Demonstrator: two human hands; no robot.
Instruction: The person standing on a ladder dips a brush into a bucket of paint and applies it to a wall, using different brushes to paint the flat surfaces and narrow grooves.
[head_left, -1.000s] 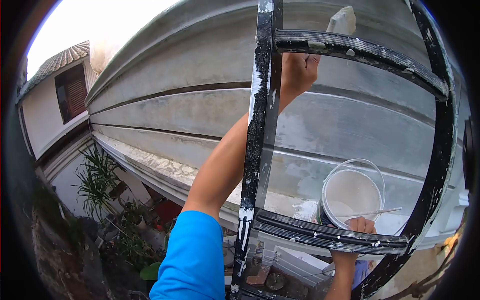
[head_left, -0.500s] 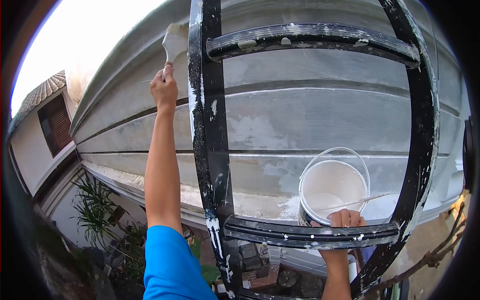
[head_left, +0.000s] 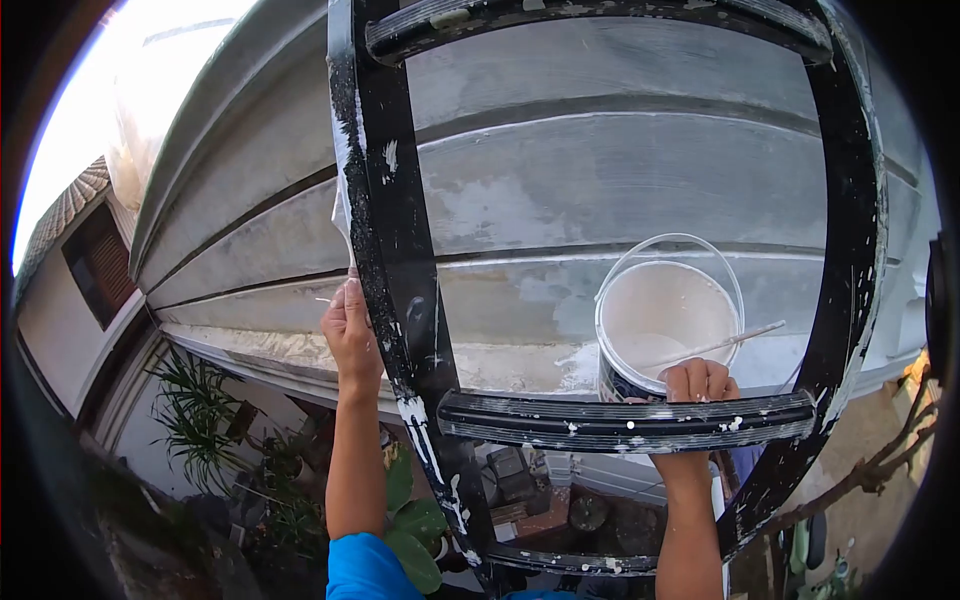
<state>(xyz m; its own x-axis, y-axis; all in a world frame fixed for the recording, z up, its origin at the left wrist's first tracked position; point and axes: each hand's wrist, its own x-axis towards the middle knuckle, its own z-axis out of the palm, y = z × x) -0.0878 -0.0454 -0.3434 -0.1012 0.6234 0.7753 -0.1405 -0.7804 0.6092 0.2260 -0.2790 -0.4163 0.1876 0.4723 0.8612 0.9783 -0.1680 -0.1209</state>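
My left hand (head_left: 350, 335) is closed around the handle of a paintbrush (head_left: 342, 218), held upright just left of the ladder's left rail. The rail hides part of the brush head. Behind the lower rung, my right hand (head_left: 697, 382) curls its fingers over the near rim of a white paint bucket (head_left: 606, 340). Pale paint (head_left: 645, 348) lies inside the bucket, and its wire handle (head_left: 683, 237) stands up at the back. A thin stick (head_left: 742, 336) rests across the rim, just above my right fingers.
A black, paint-spattered ladder (head_left: 400, 170) stands between me and a grey grooved wall (head_left: 620, 165). Beneath the wall runs a narrow ledge (head_left: 270, 350). Far below are plants (head_left: 205, 420) and stacked blocks. A bare branch (head_left: 870, 470) reaches in from the right.
My left hand has brought the brush down from the upper wall to beside the ladder rail. The view has tilted downward. My right hand stays on the bucket rim.
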